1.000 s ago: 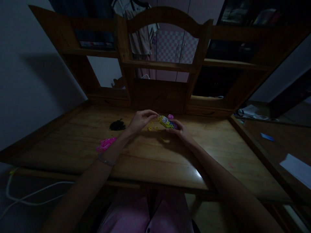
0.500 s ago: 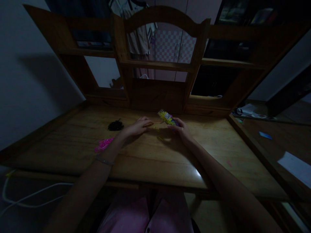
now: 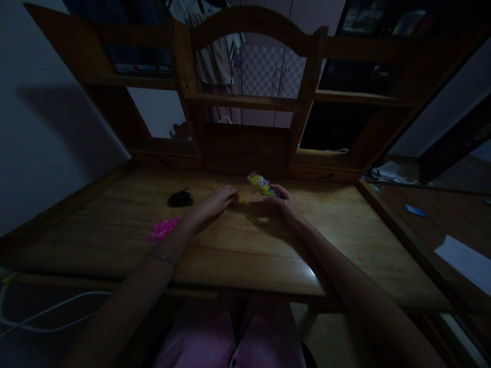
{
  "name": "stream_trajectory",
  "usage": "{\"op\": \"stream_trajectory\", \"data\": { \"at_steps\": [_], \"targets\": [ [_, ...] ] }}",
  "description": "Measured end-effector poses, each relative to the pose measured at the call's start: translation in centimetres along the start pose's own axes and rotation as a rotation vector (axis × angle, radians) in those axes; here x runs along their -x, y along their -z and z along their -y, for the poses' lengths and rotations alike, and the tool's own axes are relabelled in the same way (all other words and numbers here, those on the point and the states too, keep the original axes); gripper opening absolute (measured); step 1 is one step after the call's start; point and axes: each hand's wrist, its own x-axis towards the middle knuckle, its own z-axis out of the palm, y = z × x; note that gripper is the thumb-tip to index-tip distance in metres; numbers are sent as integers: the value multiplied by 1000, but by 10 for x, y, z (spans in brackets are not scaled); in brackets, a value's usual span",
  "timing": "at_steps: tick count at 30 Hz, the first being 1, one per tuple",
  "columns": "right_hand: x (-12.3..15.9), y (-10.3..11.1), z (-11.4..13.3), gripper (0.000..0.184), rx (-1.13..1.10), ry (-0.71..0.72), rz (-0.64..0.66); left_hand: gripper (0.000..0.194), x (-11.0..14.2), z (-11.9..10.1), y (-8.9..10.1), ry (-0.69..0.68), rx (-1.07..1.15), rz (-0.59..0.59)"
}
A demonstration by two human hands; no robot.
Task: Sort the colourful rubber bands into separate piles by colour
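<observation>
My right hand (image 3: 287,203) grips a small clear pack (image 3: 261,184) filled with yellow bands, its far end tilted up over the desk. To the left, my left hand (image 3: 221,198) rests low with curled fingers pinching at loose yellow bands (image 3: 243,201) on the wood; its fingertips are partly hidden. Another yellow band (image 3: 250,217) lies just nearer to me. Left of that hand is a pile of black bands (image 3: 180,198). A pile of bright pink bands (image 3: 163,229) sits beside my left forearm.
The wooden desk (image 3: 245,255) has a shelf unit (image 3: 245,104) along its back. A small pink scrap (image 3: 359,254) lies at the right. Beyond the desk's right edge are white paper (image 3: 464,260) and a blue card (image 3: 415,210). A white cable (image 3: 53,301) hangs at lower left.
My left hand's fingers have gone from stretched out to curled in by the yellow bands. My right hand holds the pack much as before. The view has shifted slightly.
</observation>
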Motion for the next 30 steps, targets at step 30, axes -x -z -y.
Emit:
{"op": "stream_trajectory", "data": {
  "at_steps": [30],
  "targets": [
    [-1, -1, 2, 50, -43, -1, 4, 10, 0, -46, -8, -134, 181, 175]
  ]
}}
